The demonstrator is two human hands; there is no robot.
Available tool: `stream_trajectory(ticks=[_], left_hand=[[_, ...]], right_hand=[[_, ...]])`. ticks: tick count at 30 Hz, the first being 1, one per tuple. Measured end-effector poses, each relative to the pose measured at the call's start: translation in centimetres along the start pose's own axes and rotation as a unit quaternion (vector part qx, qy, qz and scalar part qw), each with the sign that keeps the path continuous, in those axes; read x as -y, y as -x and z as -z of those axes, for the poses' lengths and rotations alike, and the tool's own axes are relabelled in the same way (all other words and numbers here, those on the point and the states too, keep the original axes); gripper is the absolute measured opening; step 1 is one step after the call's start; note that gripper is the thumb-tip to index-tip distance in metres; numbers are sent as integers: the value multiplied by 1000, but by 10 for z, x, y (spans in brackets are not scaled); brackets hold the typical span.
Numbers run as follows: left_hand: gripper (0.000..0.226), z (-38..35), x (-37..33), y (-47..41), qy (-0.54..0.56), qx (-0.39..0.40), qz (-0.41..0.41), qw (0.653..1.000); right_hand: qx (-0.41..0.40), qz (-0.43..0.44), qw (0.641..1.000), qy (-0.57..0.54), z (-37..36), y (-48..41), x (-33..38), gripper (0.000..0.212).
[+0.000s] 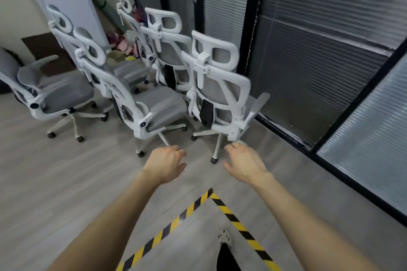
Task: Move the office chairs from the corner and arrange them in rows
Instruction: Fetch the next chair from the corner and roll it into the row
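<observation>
Both arms reach forward. The left hand (165, 164) and right hand (244, 164) are loosely spread and grip nothing, just short of the nearest office chair (220, 92). It stands beside the blind-covered glass partition (319, 50), clustered with other white-framed chairs (158, 103) in the corner.

Office chairs (211, 86) cluster in the far corner — both hands (166, 164) reach out just before the nearest one.

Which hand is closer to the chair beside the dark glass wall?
Right. The right hand is just short of the armrest of that chair; the left hand is farther off to the left.
</observation>
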State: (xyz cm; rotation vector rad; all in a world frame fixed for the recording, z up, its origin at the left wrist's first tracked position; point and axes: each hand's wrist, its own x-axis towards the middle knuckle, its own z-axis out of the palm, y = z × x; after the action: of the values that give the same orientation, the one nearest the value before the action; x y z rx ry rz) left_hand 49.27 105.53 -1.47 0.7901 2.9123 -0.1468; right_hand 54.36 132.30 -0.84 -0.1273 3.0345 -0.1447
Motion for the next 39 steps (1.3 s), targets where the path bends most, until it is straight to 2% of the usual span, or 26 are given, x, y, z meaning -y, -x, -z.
stream_trajectory(ticks=[8, 14, 16, 20, 22, 24, 29, 32, 36, 39], left_hand=[[32, 20, 79, -170, 12, -9, 47, 999], [28, 27, 136, -284, 22, -13, 52, 998], [30, 30, 155, -326, 16, -14, 35, 999], [54, 38, 182, -403, 21, -43, -11, 999], [67, 40, 188, -435, 18, -54, -43, 997], [81, 40, 194, -465, 5, -62, -67, 996], [102, 43, 201, -531, -17, -100, -92, 990], [107, 44, 198, -558, -55, -109, -132, 984], [114, 36, 166, -579, -52, -119, -193, 973], [109, 28, 119, -581, -43, -171, -185, 967]], right_hand=[[-34, 23, 999, -11, 31, -228, -49, 43], [-98, 21, 995, 14, 52, -393, -73, 50], [-117, 6, 993, 23, 51, -441, -81, 58], [-126, -48, 990, 47, 31, -511, -88, 87], [-110, -75, 990, 57, 18, -527, -92, 95], [-132, -77, 987, 48, 9, -529, -98, 96], [-202, -2, 978, 48, -11, -510, -143, 74], [-243, 45, 968, 38, -12, -507, -176, 70], [-224, 96, 969, 40, -7, -492, -232, 84], [-213, 131, 968, 25, -1, -487, -282, 98]])
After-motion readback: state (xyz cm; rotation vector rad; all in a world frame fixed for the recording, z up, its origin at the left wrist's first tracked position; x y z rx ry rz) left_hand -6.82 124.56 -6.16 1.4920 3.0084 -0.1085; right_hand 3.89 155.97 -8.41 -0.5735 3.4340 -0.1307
